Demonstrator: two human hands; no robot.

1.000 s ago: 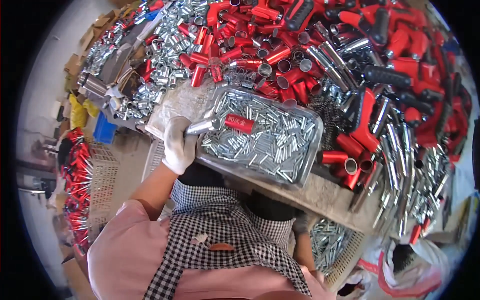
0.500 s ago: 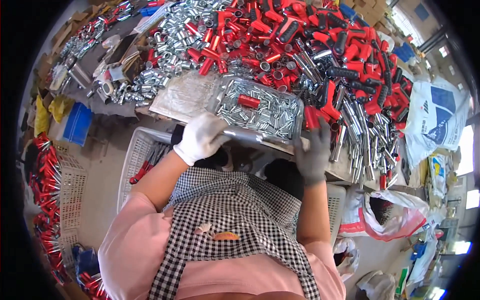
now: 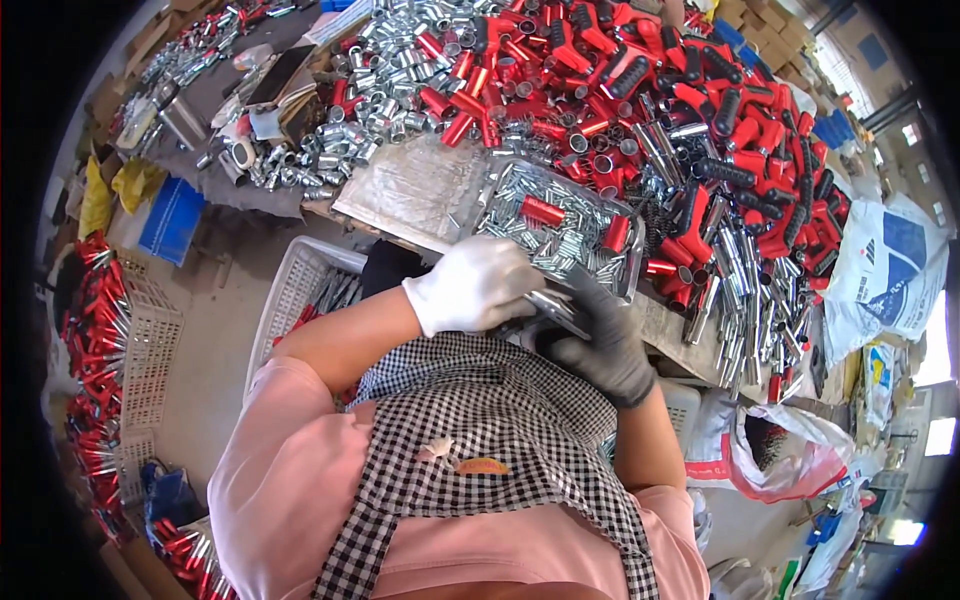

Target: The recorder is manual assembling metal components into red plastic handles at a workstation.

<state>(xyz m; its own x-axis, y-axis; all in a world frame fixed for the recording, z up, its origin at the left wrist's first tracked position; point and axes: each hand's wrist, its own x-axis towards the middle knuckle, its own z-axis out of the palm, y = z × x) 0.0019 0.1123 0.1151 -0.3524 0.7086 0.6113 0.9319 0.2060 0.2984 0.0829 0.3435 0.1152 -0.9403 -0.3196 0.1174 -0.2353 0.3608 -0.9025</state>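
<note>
Black-and-white checked cloth is the nearest to you: it is your apron [image 3: 455, 405], worn over the pink shirt [image 3: 290, 470]. In front of it, your white-gloved left hand [image 3: 475, 288] has its grip clenched around a shiny metal tube [image 3: 552, 308], which is between your two hands. Your grey-gloved right hand [image 3: 603, 342] is at the other end of this tube; its fingers look blurred, so I cannot tell if that grip is grasping it. Just beyond, a shallow tray [image 3: 636, 268] contains many small silver pins [image 3: 515, 190] and two red sleeves [image 3: 543, 210]. On the tabletop [image 3: 662, 328], a pale board [image 3: 410, 190] lies to the left of the tray. Farther, silver rings [image 3: 385, 105] are heaped at left, and red-and-black handles [image 3: 690, 225] at right.
</note>
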